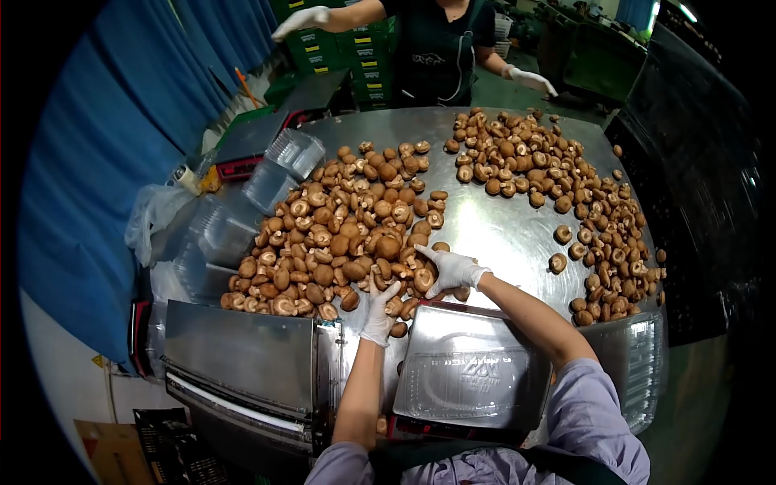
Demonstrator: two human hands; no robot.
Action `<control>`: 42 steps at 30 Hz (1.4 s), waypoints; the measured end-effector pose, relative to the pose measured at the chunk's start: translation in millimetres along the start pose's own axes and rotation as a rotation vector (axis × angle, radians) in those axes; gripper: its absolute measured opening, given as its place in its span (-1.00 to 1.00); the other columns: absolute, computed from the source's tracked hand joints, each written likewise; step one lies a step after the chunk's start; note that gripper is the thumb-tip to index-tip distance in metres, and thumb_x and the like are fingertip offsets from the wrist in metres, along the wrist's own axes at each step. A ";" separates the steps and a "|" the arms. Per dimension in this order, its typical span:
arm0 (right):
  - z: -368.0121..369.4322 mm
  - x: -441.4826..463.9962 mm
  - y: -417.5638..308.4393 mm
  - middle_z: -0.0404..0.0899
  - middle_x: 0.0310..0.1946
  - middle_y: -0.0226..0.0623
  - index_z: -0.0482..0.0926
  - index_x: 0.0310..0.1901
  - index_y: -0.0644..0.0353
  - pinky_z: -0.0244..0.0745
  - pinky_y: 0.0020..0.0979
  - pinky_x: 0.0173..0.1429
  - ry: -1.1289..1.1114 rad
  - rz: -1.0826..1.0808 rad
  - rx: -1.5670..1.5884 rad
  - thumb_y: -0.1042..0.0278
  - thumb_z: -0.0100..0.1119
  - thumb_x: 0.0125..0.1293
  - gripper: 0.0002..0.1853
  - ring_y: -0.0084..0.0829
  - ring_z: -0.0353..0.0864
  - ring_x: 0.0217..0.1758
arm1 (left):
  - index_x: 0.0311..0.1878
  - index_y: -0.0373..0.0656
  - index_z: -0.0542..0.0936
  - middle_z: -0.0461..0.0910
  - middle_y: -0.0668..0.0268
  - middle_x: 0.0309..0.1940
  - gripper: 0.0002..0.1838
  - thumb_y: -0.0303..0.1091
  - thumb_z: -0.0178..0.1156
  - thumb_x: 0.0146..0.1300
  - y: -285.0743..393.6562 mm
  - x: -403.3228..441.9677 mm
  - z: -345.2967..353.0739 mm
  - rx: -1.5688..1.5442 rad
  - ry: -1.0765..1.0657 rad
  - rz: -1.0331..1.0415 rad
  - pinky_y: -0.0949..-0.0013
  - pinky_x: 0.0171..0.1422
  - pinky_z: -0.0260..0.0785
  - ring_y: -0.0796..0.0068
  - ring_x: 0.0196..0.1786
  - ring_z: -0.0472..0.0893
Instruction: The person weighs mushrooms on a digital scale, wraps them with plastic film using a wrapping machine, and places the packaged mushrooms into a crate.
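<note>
My left hand point(378, 317), in a white glove, lies at the near edge of a large heap of shiitake mushrooms point(339, 242). Its fingers are apart and touch mushrooms, with one mushroom point(394, 306) close beside the thumb. On the heap's right side, my right hand point(454, 271), also gloved, has its fingers spread against the outer mushrooms. A brown-capped mushroom point(423, 280) sits between the two hands. Some fingertips are hidden among the mushrooms, and neither hand clearly grips one. Just below the right hand, a clear plastic tray point(465, 384) rests on a scale point(529, 356).
A second mushroom heap point(598, 214) runs along the metal table's point(477, 214) right side. Clear trays point(218, 230) stand at the left, near a metal-topped machine point(242, 339). Across the table is a co-worker point(436, 52) with both gloved hands raised. Green crates point(368, 69) are stacked behind.
</note>
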State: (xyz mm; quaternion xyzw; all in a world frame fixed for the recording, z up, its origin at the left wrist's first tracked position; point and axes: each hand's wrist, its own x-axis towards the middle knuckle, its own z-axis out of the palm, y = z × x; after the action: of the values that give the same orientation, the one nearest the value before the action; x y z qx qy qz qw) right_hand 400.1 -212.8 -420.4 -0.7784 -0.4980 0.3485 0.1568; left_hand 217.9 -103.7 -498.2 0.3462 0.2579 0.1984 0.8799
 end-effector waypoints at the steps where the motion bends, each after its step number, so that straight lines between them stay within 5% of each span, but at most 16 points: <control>1: 4.5 2.0 5.3 0.48 0.08 0.11 0.04 0.43 0.03 0.44 -0.30 0.15 0.007 -0.003 -0.001 0.13 0.58 -0.26 0.19 -0.04 0.52 0.09 | 0.34 0.01 0.14 0.39 0.15 0.11 -0.36 -0.50 0.14 0.23 0.8 -2.8 6.3 -0.013 -0.009 0.010 0.11 -0.07 0.61 0.18 0.11 0.51; 5: 17.7 10.6 22.6 0.46 0.07 0.13 0.06 0.42 0.09 0.42 -0.32 0.18 0.116 -0.105 0.047 0.14 0.59 -0.27 0.17 -0.05 0.51 0.10 | 0.35 -0.02 0.12 0.38 0.14 0.14 -0.27 -0.60 0.19 0.14 2.0 0.3 12.9 -0.029 -0.003 0.032 0.04 -0.04 0.59 0.16 0.10 0.51; 9: 14.1 10.9 16.4 0.47 0.06 0.11 0.14 0.39 0.08 0.42 -0.30 0.18 0.187 -0.190 0.328 0.10 0.57 -0.24 0.10 -0.05 0.50 0.11 | 0.37 -0.05 0.08 0.39 0.15 0.11 -0.21 -0.60 0.24 0.11 5.5 8.5 22.0 0.005 -0.008 0.101 0.23 -0.06 0.59 0.24 0.09 0.51; 13: 10.3 16.2 -10.7 0.31 0.17 0.02 0.03 0.43 -0.08 0.44 -0.23 0.16 0.144 -0.057 -0.114 -0.01 0.52 -0.23 0.15 -0.03 0.46 0.15 | 0.33 -0.05 0.13 0.50 0.33 -0.30 -0.30 -0.45 0.28 0.18 -3.1 22.6 19.5 0.000 0.146 0.085 0.56 -0.75 0.03 0.68 -0.73 0.27; 16: 4.0 18.6 -14.4 0.23 0.25 0.03 0.01 0.44 -0.10 0.46 -0.22 0.15 0.060 0.015 -0.131 -0.01 0.52 -0.23 0.17 -0.02 0.45 0.17 | 0.35 -0.03 0.07 0.48 0.32 -0.46 -0.26 -0.42 0.28 0.20 -9.3 30.9 -6.3 0.052 -0.023 0.029 0.56 -0.76 0.03 0.67 -0.79 0.23; 17: 6.0 17.5 -14.9 0.20 0.28 0.02 0.00 0.44 -0.10 0.47 -0.21 0.14 0.051 0.026 -0.157 -0.01 0.52 -0.23 0.17 -0.02 0.45 0.17 | 0.40 -0.02 0.09 0.35 0.29 0.18 -0.24 -0.45 0.26 0.20 -10.4 31.3 -13.6 0.108 0.033 -0.057 0.28 0.09 0.48 0.36 0.15 0.45; 21: 23.7 23.9 11.0 0.24 0.25 0.04 0.09 0.41 -0.01 0.40 -0.24 0.21 0.144 -0.156 0.003 0.07 0.53 -0.23 0.11 -0.03 0.41 0.20 | 0.36 -0.03 0.13 0.37 0.28 0.14 -0.26 -0.48 0.29 0.16 -5.1 23.5 5.9 0.130 -0.030 0.060 0.33 0.00 0.53 0.38 0.10 0.47; 23: 32.6 22.5 10.7 0.28 0.22 0.06 0.12 0.40 0.02 0.38 -0.26 0.23 0.161 -0.165 0.077 0.11 0.52 -0.21 0.08 -0.05 0.41 0.21 | 0.33 -0.13 0.15 0.50 0.26 -0.07 -0.23 -0.50 0.35 0.09 -3.6 27.5 5.8 0.117 -0.032 0.089 0.59 -0.61 0.27 0.60 -0.46 0.51; 27: 30.5 25.8 11.2 0.39 0.12 0.11 0.20 0.37 0.07 0.36 -0.29 0.23 0.236 -0.250 0.274 0.19 0.50 -0.18 0.00 -0.08 0.42 0.19 | 0.31 -0.06 0.21 0.43 0.26 0.08 -0.29 -0.57 0.29 0.12 4.2 36.3 8.0 0.089 -0.026 0.018 0.36 -0.14 0.56 0.39 0.01 0.54; 28: 28.4 25.3 9.7 0.42 0.11 0.11 0.22 0.36 0.08 0.36 -0.30 0.23 0.242 -0.223 0.313 0.20 0.51 -0.20 0.00 -0.08 0.44 0.17 | 0.31 -0.07 0.20 0.44 0.25 0.06 -0.30 -0.58 0.28 0.13 10.2 33.0 15.4 0.065 -0.077 0.044 0.37 -0.21 0.57 0.37 -0.01 0.56; 29: 25.6 24.4 8.3 0.42 0.11 0.11 0.22 0.36 0.08 0.36 -0.30 0.23 0.242 -0.222 0.316 0.20 0.51 -0.20 0.00 -0.08 0.44 0.17 | 0.26 -0.08 0.24 0.50 0.29 -0.06 -0.37 -0.57 0.26 0.15 12.7 36.7 14.0 0.075 -0.084 0.031 0.49 -0.47 0.50 0.49 -0.29 0.60; 32: 9.9 14.8 -2.8 0.43 0.12 0.05 0.25 0.33 0.12 0.37 -0.32 0.23 0.304 -0.247 0.266 0.21 0.52 -0.20 -0.03 -0.12 0.45 0.17 | 0.10 -0.11 0.31 0.53 0.38 -0.28 -0.54 -0.55 0.25 0.18 45.0 13.6 57.0 0.112 -0.017 0.020 0.62 -0.78 0.07 0.74 -0.74 0.28; 36: 1.3 3.0 -7.1 0.46 0.13 -0.03 0.26 0.32 0.14 0.36 -0.36 0.25 0.382 -0.261 0.325 0.33 0.51 -0.19 -0.06 -0.20 0.47 0.17 | 0.16 -0.11 0.34 0.54 0.33 -0.16 -0.51 -0.54 0.25 0.18 59.1 9.5 63.0 0.160 -0.162 0.003 0.59 -0.61 0.36 0.65 -0.50 0.53; 39: -12.1 -32.6 -21.1 0.46 0.04 0.10 0.26 0.32 0.11 0.39 -0.27 0.21 0.438 -0.313 0.386 0.27 0.50 -0.22 -0.04 -0.04 0.48 0.13 | 0.27 -0.15 0.27 0.47 0.25 0.06 -0.39 -0.54 0.27 0.16 67.4 -6.2 86.8 0.191 -0.192 0.035 0.31 0.05 0.54 0.36 0.09 0.52; 41: -17.1 -66.1 -36.0 0.44 0.06 0.10 0.28 0.32 0.10 0.40 -0.27 0.20 0.473 -0.219 0.354 0.28 0.49 -0.24 -0.04 -0.03 0.48 0.12 | 0.27 -0.17 0.26 0.46 0.25 0.07 -0.38 -0.54 0.27 0.15 68.0 -23.5 99.1 0.243 -0.198 0.024 0.33 0.05 0.54 0.37 0.06 0.54; 42: -14.8 -80.1 -36.9 0.43 0.05 0.10 0.28 0.32 0.09 0.40 -0.27 0.19 0.495 -0.215 0.346 0.29 0.48 -0.25 -0.04 -0.03 0.48 0.10 | 0.23 -0.23 0.27 0.48 0.25 0.00 -0.35 -0.48 0.36 0.10 62.9 -31.3 101.0 0.175 -0.226 -0.004 0.55 -0.21 0.50 0.53 -0.09 0.56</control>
State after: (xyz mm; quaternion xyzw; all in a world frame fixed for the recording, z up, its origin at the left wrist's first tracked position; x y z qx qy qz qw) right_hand 365.0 -265.3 -357.1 -0.7443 -0.4577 0.2093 0.4391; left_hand 242.2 -128.5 -380.2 0.4413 0.1741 0.1331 0.8702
